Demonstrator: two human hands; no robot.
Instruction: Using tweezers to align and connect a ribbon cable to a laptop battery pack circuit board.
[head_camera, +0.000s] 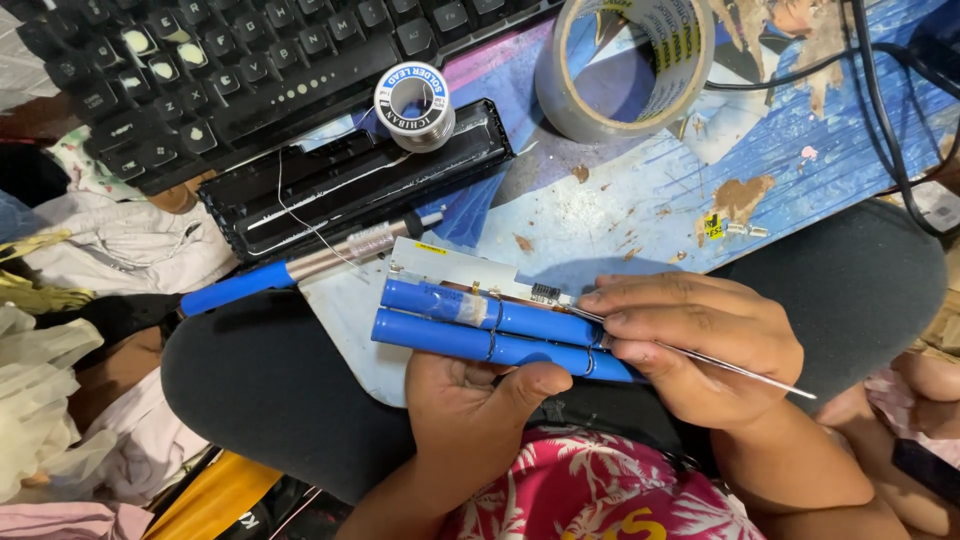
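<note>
On a cluttered low surface, blue printed mat (800, 150) w/ torn, peeling patches covers most of the top; black keyboard (200, 70) sits at far left edge. Crumpled cloth & plastic bags (40, 390) pile at left, dark cushion (260, 390) under the mat's near edge. Clear tape roll (625, 65) rests up top, black battery casing (350, 180) beside it w/ solder spool (413, 103) on it. Blue-handled soldering iron (300, 268) lies just below casing. Blue cylindrical battery pack (480, 330) sits near mat's edge, gripped from below by left hand (470, 405), thumb over the cells. Right hand (700, 345) pinches thin metal tweezers (735, 368), tips touching pack's right end.
</note>
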